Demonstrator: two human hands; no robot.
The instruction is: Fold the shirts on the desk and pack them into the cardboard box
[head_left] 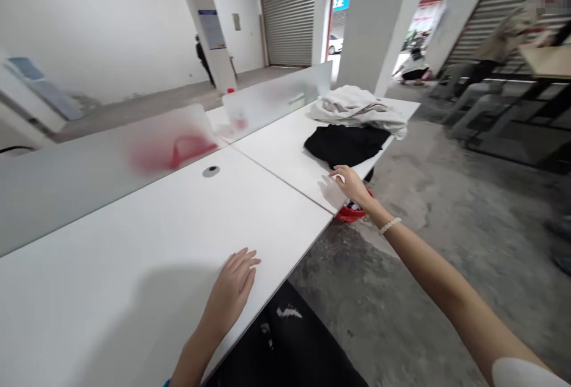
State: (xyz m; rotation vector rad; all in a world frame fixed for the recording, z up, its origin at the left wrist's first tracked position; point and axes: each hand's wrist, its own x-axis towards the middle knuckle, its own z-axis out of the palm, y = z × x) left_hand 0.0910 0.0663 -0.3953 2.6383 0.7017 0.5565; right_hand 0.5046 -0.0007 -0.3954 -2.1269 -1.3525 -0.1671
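**On the white desk (134,244), black cloth (345,145) just past right hand (352,185)**

I'm seeing the black cloth lying flat, its long axis running along the desk's edge, just beyond the open, empty right hand's fingertips. The left hand (232,289) is resting spread on the desk, farther away.

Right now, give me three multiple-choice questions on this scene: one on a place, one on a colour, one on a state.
1. Where does the black cloth lie? A on the white desk; B on the floor; C on a chair.
2. What colour is the bead bracelet by the right hand? A red; B black; C white.
3. How is the left hand placed? A gripping a cloth; B flat on the desk; C raised in the air.
1 A: it sits on the desktop, next to the pale cloth pile.
2 C: the beads show white.
3 B: its fingers spread on the top.
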